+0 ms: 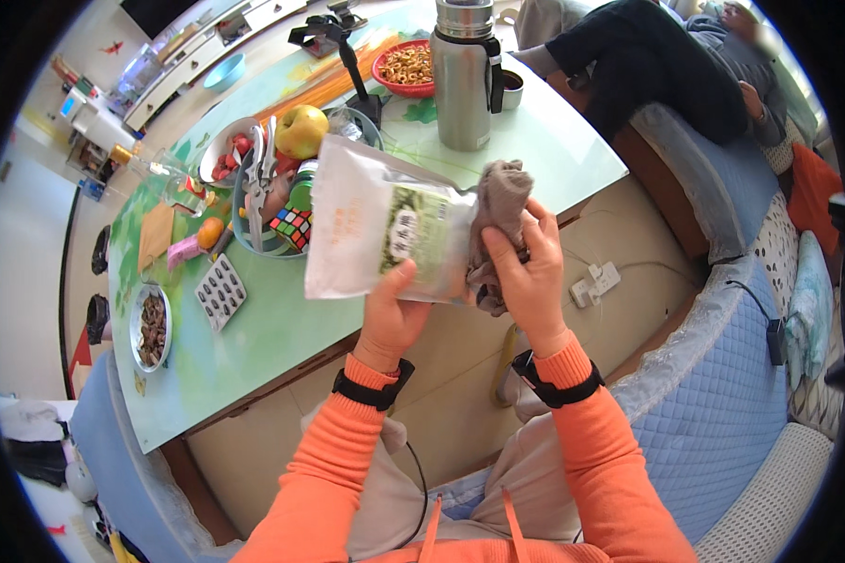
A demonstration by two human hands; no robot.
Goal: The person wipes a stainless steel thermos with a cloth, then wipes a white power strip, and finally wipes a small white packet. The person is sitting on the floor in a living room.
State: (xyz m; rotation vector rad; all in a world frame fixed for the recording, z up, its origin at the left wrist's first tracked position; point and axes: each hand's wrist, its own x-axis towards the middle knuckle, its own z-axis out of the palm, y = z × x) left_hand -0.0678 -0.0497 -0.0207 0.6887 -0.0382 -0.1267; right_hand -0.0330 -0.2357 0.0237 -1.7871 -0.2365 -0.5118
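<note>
My left hand grips the lower edge of a white flat pouch, its thumb on top and its fingers hidden underneath. A green printed label with writing covers part of the pouch's face. In my right hand is a crumpled grey-brown cloth, pinched between thumb and fingers. The cloth touches or overlaps the pouch's right end; how far cannot be told. Both things are held up over the near edge of the glass-topped table.
Beyond the pouch stand a steel vacuum flask, a red bowl of snacks and a black phone stand. To the left are a filled basin, a blister pack and a bowl of food. A person sits at right; a power strip lies on the floor.
</note>
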